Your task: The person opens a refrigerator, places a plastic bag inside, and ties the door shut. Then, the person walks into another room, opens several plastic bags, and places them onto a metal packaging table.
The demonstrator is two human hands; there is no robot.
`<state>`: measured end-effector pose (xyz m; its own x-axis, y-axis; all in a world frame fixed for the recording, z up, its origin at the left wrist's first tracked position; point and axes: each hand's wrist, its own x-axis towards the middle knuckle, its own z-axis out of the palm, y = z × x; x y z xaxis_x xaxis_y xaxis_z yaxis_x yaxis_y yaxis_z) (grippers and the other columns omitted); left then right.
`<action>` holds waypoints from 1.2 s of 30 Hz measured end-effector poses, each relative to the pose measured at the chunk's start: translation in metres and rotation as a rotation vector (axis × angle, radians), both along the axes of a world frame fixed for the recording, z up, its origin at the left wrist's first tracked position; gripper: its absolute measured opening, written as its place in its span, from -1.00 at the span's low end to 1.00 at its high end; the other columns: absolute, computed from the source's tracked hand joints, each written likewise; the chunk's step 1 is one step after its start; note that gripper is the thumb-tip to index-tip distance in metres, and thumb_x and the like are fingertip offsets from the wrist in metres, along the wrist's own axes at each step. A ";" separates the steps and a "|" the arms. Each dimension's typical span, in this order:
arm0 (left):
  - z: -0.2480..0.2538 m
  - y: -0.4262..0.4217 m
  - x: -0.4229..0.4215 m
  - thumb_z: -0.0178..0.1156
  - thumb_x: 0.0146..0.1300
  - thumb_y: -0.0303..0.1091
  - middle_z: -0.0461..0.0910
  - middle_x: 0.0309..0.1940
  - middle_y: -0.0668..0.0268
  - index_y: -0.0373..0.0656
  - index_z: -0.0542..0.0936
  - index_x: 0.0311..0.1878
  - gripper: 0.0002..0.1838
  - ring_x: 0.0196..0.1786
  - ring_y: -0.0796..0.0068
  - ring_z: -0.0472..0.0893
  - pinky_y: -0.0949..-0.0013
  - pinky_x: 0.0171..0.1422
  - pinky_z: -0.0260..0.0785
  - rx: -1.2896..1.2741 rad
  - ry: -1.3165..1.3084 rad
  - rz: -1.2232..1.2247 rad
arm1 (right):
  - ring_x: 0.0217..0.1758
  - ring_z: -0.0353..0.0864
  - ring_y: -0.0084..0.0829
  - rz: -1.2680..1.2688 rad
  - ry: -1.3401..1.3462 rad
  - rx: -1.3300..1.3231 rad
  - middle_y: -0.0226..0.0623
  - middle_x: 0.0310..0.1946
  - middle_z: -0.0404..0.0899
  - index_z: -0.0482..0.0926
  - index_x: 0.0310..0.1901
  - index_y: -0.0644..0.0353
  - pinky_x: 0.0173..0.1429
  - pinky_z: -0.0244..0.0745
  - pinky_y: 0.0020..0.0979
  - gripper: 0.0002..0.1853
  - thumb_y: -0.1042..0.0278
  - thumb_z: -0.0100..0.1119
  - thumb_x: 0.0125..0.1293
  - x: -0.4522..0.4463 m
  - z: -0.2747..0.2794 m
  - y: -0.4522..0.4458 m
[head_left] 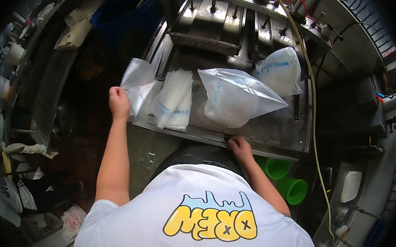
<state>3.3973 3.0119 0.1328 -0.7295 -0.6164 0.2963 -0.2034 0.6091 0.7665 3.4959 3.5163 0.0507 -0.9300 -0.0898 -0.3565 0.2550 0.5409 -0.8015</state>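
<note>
My left hand point(119, 103) is closed on the lower edge of a clear plastic bag point(137, 80), lifted beside the left edge of the metal worktable point(197, 135). To the right of it lies a stack of flat plastic bags point(176, 99) with blue print. A plastic bag with an open mouth point(236, 98) stands in the middle of the worktable, its contents whitish and blurred. Behind it to the right sits another full plastic bag point(279, 70) with blue print. At the worktable's front edge, my right hand point(240, 148) is curled closed; what its fingers hold, if anything, is hidden.
Metal machinery with rods point(209, 23) stands at the back. A blue barrel point(127, 13) is at the back left. A yellowish hose point(315, 127) runs down the right side. Green buckets point(290, 189) sit under the front right corner. Shelving point(39, 98) lines the left.
</note>
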 end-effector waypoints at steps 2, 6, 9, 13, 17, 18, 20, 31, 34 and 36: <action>0.029 0.007 0.015 0.12 0.58 -0.29 0.58 -0.35 0.30 -0.20 0.51 -0.12 -0.83 -0.29 0.46 0.50 0.28 -0.10 0.46 0.091 0.042 -0.009 | -0.03 0.76 -0.15 0.119 -0.001 0.011 -0.04 -0.09 0.76 0.67 0.11 0.26 0.12 0.61 -0.20 -0.58 0.07 0.31 0.43 -0.003 0.014 -0.005; 0.051 0.049 0.042 0.11 0.60 -0.27 0.54 -0.35 0.33 -0.18 0.51 -0.12 -0.82 -0.28 0.51 0.48 0.33 -0.10 0.44 0.124 0.084 -0.204 | 0.04 0.74 -0.18 0.400 -0.015 -0.134 -0.05 0.02 0.74 0.66 0.16 0.24 0.16 0.60 -0.22 -0.56 0.07 0.30 0.44 -0.022 0.054 -0.041; 0.074 0.100 0.066 0.12 0.59 -0.32 0.53 -0.33 0.35 -0.16 0.51 -0.09 -0.87 -0.25 0.56 0.47 0.39 -0.11 0.41 0.102 0.107 -0.318 | 0.10 0.67 -0.35 0.499 -0.004 -0.370 -0.21 0.08 0.69 0.55 0.30 0.23 0.22 0.55 -0.29 -0.49 0.04 0.24 0.51 -0.041 0.075 -0.082; 0.103 0.144 0.106 0.12 0.60 -0.35 0.44 -0.33 0.52 -0.15 0.48 -0.09 -0.90 -0.27 0.73 0.35 0.55 -0.16 0.27 0.157 0.093 -0.396 | 0.14 0.62 -0.42 0.408 -0.171 -0.724 -0.32 0.10 0.65 0.47 0.39 0.21 0.26 0.50 -0.33 -0.41 -0.06 0.20 0.56 -0.068 0.084 -0.133; 0.133 0.176 0.155 0.16 0.55 -0.42 0.54 -0.28 0.36 -0.16 0.52 -0.08 -0.96 -0.23 0.54 0.49 0.38 -0.11 0.42 0.244 0.001 -0.425 | 0.16 0.55 -0.51 0.377 -0.444 -0.921 -0.36 0.14 0.59 0.45 0.41 0.22 0.27 0.44 -0.41 -0.40 -0.07 0.19 0.57 -0.076 0.097 -0.162; 0.136 0.182 0.164 0.18 0.53 -0.44 0.55 -0.27 0.34 -0.17 0.53 -0.09 -0.95 -0.23 0.51 0.51 0.36 -0.11 0.43 0.210 -0.053 -0.419 | 0.16 0.53 -0.54 0.355 -0.525 -0.976 -0.37 0.16 0.57 0.44 0.41 0.23 0.26 0.42 -0.44 -0.40 -0.05 0.20 0.57 -0.070 0.104 -0.169; 0.131 0.196 0.176 0.22 0.50 -0.45 0.54 -0.28 0.36 -0.19 0.54 -0.10 -0.95 -0.23 0.55 0.51 0.41 -0.13 0.41 0.051 -0.066 -0.481 | 0.15 0.50 -0.57 0.361 -0.635 -1.022 -0.39 0.17 0.55 0.43 0.42 0.23 0.25 0.40 -0.47 -0.40 -0.04 0.21 0.57 -0.060 0.116 -0.176; 0.046 0.160 0.272 0.23 0.56 -0.10 0.59 0.13 0.21 -0.18 0.56 0.29 -0.57 -0.10 0.52 0.65 0.37 -0.01 0.58 0.910 -0.103 -0.090 | 0.07 0.63 -0.50 0.298 -0.545 -1.256 -0.39 0.05 0.65 0.54 0.28 0.21 0.22 0.53 -0.34 -0.68 0.36 0.11 0.59 -0.025 0.129 -0.167; 0.013 0.143 0.271 0.24 0.43 0.29 0.39 0.36 0.20 -0.13 0.21 0.58 -0.09 0.35 0.40 0.43 0.23 0.31 0.43 1.245 -0.067 -0.117 | 0.12 0.67 -0.40 0.278 -0.626 -1.310 -0.30 0.10 0.66 0.49 0.34 0.20 0.26 0.57 -0.27 -0.63 0.34 0.10 0.59 -0.014 0.131 -0.169; -0.004 0.143 0.262 0.21 0.43 0.31 0.41 0.38 0.17 -0.16 0.24 0.56 -0.10 0.42 0.36 0.43 0.16 0.32 0.45 1.567 -0.032 -0.351 | 0.12 0.68 -0.39 0.284 -0.633 -1.321 -0.29 0.11 0.66 0.48 0.34 0.20 0.26 0.57 -0.26 -0.63 0.35 0.10 0.59 -0.005 0.142 -0.174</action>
<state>3.6595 3.1549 0.1287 -0.8868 -0.0918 -0.4530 -0.2572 -0.7163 0.6486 3.4904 3.3421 0.1927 -0.5528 -0.8082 -0.2028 0.7520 -0.3790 -0.5393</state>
